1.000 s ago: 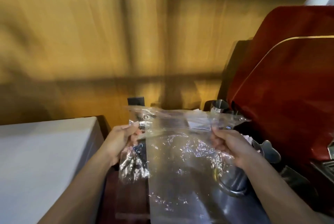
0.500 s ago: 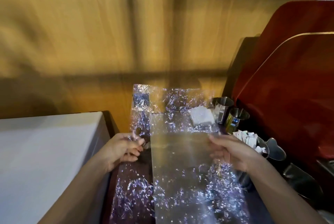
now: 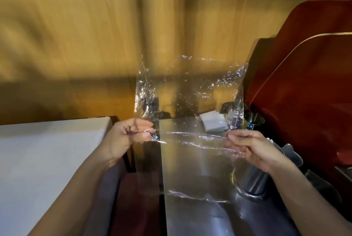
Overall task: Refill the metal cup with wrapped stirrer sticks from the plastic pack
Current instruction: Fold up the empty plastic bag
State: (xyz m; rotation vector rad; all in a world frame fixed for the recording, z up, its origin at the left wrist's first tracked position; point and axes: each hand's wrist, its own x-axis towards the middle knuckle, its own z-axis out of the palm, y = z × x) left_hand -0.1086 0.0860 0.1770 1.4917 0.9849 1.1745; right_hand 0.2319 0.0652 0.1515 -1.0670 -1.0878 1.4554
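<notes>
The clear plastic pack (image 3: 190, 91) is stretched flat and upright between my two hands; nothing shows inside it. My left hand (image 3: 127, 136) pinches its left edge and my right hand (image 3: 247, 146) pinches its right edge, both at mid-height. Under my right hand stands the metal cup (image 3: 251, 180) on the steel counter (image 3: 190, 216), with white wrapped stirrer sticks (image 3: 270, 139) just showing above my knuckles. Most of the cup's mouth is hidden by my hand.
A red machine (image 3: 304, 93) fills the right side. Behind the pack lie a stack of white napkins (image 3: 213, 121) and small metal cups (image 3: 254, 118). A white surface (image 3: 47, 159) sits at the left, a wooden wall (image 3: 95, 36) behind.
The pack went from crumpled and low to spread out and raised upright in front of me. Both hands kept their grip on its edges and moved slightly apart.
</notes>
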